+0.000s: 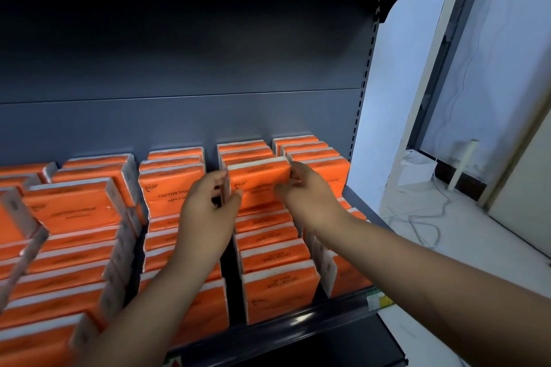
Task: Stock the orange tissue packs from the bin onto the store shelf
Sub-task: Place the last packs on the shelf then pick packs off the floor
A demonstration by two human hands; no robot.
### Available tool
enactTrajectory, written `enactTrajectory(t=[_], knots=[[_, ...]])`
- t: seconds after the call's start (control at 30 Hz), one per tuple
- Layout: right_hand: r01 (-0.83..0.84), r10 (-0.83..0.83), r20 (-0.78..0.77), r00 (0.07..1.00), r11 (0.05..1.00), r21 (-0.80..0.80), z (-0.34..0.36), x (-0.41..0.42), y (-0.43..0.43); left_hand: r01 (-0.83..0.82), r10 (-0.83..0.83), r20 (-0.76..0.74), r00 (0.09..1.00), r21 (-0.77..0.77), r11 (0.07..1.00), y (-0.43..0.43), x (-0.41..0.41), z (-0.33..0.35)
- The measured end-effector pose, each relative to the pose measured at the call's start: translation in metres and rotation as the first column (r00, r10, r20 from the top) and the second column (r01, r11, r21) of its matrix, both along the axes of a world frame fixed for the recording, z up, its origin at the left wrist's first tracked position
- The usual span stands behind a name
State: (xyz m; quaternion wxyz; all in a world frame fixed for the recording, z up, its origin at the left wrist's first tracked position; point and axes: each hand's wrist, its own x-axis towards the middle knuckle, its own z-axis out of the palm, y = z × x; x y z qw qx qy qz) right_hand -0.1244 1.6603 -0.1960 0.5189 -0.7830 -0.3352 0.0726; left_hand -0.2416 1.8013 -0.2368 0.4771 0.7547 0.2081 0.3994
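Observation:
An orange tissue pack [258, 181] with white edges stands upright on top of a lower row of packs, near the back of the dark grey shelf [301, 319]. My left hand [208, 205] grips its left end and my right hand [307, 191] grips its right end. Several rows of the same orange packs [277, 256] fill the shelf from front to back, some stacked in a second layer at the rear. The bin is out of sight.
A dark back panel [179, 116] rises behind the packs, and an upper shelf shadows the top. A white end panel [396, 92] closes the shelf on the right. Beyond it lie a pale floor with loose cables [423, 226] and a small white box [417, 170].

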Motion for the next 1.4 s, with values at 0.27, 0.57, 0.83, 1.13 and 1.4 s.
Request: enactTrajectory(t=[0.27,0.57,0.83,1.13,1.4], knots=[[-0.004,0.008,0.063,0.998,0.999,-0.053,-0.009,0.002,0.005,0.094,-0.100,-0.076,0.992,-0.087,0.992,-0.004,0.006,-0.004],[0.046,-0.042,0.028,0.999,0.984,-0.173,-0.004,0.003,0.004,0.135,-0.139,-0.062,0.988,-0.064,0.989,-0.011,0.004,-0.002],[0.009,-0.057,-0.195,0.979,0.971,-0.238,0.002,-0.004,-0.011,0.093,-0.076,-0.087,0.993,0.217,0.972,-0.029,-0.012,0.010],[0.330,-0.269,0.282,0.921,0.923,-0.197,-0.013,0.011,-0.032,0.081,0.086,-0.301,0.950,0.503,0.861,-0.021,-0.016,-0.009],[0.274,-0.176,0.321,0.931,0.917,-0.291,-0.015,0.009,-0.058,0.031,0.289,-0.335,0.897,0.700,0.714,-0.033,-0.014,0.002]])
